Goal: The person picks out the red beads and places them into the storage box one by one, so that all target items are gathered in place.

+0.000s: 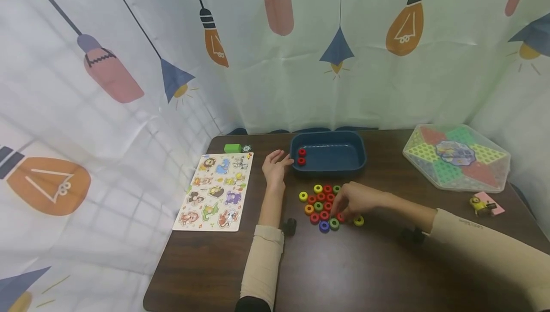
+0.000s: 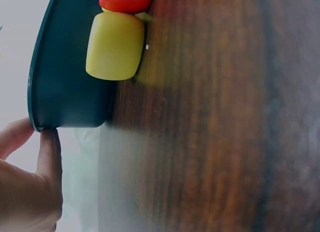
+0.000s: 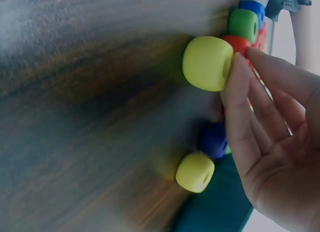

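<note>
My left hand (image 1: 275, 170) is at the left end of a dark blue tray (image 1: 363, 159), its thumb touching the outside near the rim. Two red beads (image 1: 302, 161) sit inside the tray's left end. In front of it lies a cluster of chunky, holed beads in red, yellow, green, orange and blue. My right hand (image 1: 353, 200) reaches down over the cluster's right side, thumb and finger pinching a red bead (image 3: 237, 43) that they partly hide. A yellow bead (image 3: 207, 63) stands right beside these fingertips, and a green bead (image 1: 333, 224) lies just left of them.
An animal puzzle board (image 1: 215, 191) lies at the left, with a green block (image 1: 232, 148) behind it. A hexagonal game box (image 1: 457, 157) stands at the back right. Near it are a small yellow toy (image 1: 481, 205) and a pink card (image 1: 494, 204). A patterned curtain (image 1: 296, 88) hangs behind the table.
</note>
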`<action>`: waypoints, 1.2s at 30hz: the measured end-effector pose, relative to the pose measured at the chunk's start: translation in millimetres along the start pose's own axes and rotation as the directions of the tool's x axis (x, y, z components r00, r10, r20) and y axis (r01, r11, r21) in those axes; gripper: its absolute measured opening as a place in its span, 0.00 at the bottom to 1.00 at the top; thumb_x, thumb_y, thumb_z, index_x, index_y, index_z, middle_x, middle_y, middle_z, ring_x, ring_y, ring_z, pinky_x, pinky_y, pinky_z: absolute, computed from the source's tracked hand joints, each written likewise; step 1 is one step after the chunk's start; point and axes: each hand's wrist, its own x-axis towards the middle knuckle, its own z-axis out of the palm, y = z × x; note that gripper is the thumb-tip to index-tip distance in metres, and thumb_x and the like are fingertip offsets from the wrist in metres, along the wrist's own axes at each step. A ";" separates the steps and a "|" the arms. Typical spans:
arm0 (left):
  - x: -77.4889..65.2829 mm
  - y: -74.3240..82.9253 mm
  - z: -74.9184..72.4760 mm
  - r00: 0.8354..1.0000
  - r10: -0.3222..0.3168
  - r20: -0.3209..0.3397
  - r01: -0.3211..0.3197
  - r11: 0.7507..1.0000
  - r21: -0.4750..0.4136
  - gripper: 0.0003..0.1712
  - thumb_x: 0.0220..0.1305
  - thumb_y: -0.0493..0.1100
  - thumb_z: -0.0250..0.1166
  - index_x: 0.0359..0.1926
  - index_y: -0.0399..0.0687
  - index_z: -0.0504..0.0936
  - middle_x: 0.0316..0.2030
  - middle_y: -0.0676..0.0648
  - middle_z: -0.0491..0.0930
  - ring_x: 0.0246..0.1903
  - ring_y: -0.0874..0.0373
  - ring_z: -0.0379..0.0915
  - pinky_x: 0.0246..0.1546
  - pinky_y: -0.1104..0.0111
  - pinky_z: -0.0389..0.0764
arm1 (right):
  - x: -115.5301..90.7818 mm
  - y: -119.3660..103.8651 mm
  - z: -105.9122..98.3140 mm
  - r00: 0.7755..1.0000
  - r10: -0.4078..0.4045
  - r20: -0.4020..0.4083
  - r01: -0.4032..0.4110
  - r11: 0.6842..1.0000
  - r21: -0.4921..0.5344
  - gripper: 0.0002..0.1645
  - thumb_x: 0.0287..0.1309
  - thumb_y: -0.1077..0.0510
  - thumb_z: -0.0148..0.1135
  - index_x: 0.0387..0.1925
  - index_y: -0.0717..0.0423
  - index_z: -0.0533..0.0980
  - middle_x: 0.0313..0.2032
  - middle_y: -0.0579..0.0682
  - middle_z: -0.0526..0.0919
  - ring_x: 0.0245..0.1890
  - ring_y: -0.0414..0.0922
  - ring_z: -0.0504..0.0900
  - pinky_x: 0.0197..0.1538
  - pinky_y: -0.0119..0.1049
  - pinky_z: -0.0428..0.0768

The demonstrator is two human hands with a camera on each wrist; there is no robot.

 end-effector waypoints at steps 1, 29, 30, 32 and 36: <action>0.0 0.3 0.1 1.000 0.002 0.001 -0.002 1.000 -0.005 0.34 0.45 0.19 0.70 0.56 0.38 0.75 0.55 0.38 0.78 0.48 0.49 0.82 0.42 0.64 0.84 | 0.7 -0.2 0.7 1.000 0.007 0.002 -0.008 1.000 0.020 0.14 0.49 0.65 0.71 0.35 0.42 0.87 0.34 0.42 0.87 0.25 0.45 0.86 0.28 0.38 0.85; 1.4 -0.7 -2.7 1.000 -0.011 0.020 0.012 1.000 -0.008 0.32 0.48 0.21 0.69 0.55 0.40 0.75 0.59 0.35 0.74 0.49 0.48 0.82 0.45 0.63 0.83 | 103.6 -35.0 -136.3 0.990 0.126 -0.057 -0.106 0.957 0.269 0.19 0.59 0.71 0.60 0.53 0.68 0.78 0.45 0.61 0.85 0.37 0.58 0.87 0.48 0.57 0.81; 1.6 -1.2 -3.1 1.000 -0.011 0.023 0.011 1.000 -0.009 0.32 0.48 0.21 0.69 0.55 0.40 0.75 0.59 0.35 0.74 0.49 0.48 0.82 0.44 0.64 0.84 | 109.6 -33.0 -138.4 0.987 0.143 -0.070 -0.118 0.952 0.284 0.19 0.59 0.72 0.60 0.53 0.68 0.78 0.45 0.62 0.85 0.37 0.58 0.87 0.48 0.57 0.81; 1.7 -2.2 -3.6 1.000 -0.013 0.022 0.013 1.000 -0.010 0.32 0.47 0.20 0.70 0.55 0.40 0.75 0.58 0.36 0.75 0.49 0.48 0.82 0.43 0.65 0.84 | 120.1 -29.8 -141.6 0.982 0.165 -0.086 -0.131 0.942 0.308 0.19 0.60 0.72 0.59 0.54 0.68 0.77 0.46 0.62 0.84 0.38 0.59 0.87 0.49 0.57 0.80; 3.2 -3.4 -3.1 1.000 -0.016 0.017 0.016 1.000 -0.014 0.33 0.45 0.20 0.70 0.54 0.41 0.76 0.56 0.38 0.77 0.48 0.49 0.83 0.41 0.66 0.84 | 138.0 -24.8 -142.7 0.976 0.186 -0.109 -0.140 0.931 0.337 0.19 0.61 0.72 0.58 0.55 0.68 0.77 0.48 0.63 0.84 0.39 0.59 0.87 0.48 0.54 0.82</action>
